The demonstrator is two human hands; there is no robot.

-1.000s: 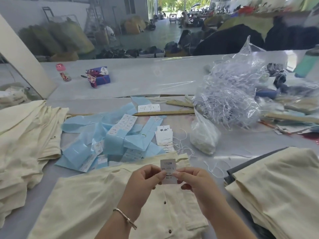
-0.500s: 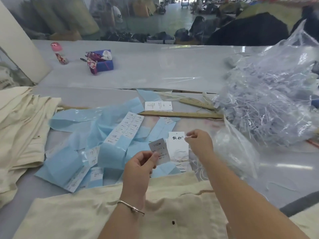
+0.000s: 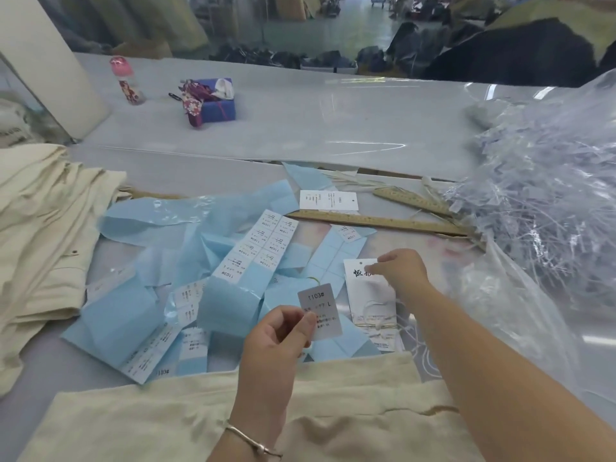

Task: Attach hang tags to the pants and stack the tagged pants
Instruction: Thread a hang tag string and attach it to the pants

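My left hand pinches a small grey size sticker printed 1103# L, held up above the cream pants lying at the near table edge. Farther out, my right hand pinches the top corner of a white hang tag that tops a small stack with string loops. Blue backing sheets carrying several size stickers lie scattered left of the tags.
A pile of cream pants sits at the left. A clear bag of plastic strings fills the right. Two wooden rulers and another white tag lie behind. A pink bottle and a purple pouch stand far back.
Both hands first held the sticker together over the pants. The right hand let go and reached out to the hang tag stack; the left keeps the sticker.
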